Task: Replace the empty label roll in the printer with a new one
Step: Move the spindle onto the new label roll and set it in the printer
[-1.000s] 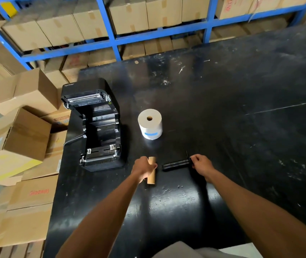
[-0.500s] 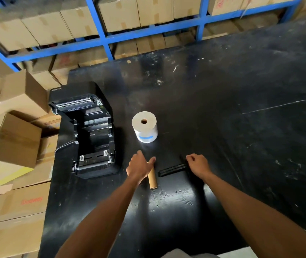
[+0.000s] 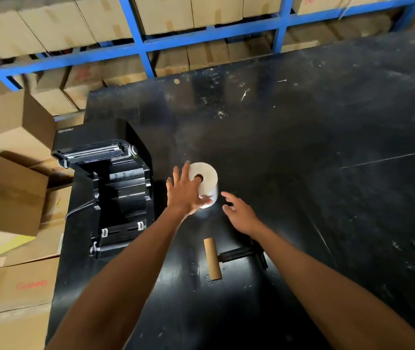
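A black label printer (image 3: 115,195) stands at the table's left edge with its lid up and its roll bay showing. Right of it a new white label roll (image 3: 207,179) stands on end. My left hand (image 3: 185,192) is spread over the roll's left side, thumb against its lower front, fingers apart. My right hand (image 3: 239,213) hovers open just right of the roll, apart from it. The empty brown cardboard core (image 3: 212,258) lies on the table nearer to me. The black spindle (image 3: 241,253) lies beside the core, partly hidden by my right forearm.
The black table (image 3: 327,147) stretches far to the right and back. Cardboard boxes (image 3: 12,198) are stacked on the floor left of the printer. A blue shelf rack (image 3: 201,34) filled with boxes runs along behind the table.
My left hand let go of the cardboard core and moved up onto the new roll. My right hand left the spindle and moved toward the roll. Core and spindle stay on the table.
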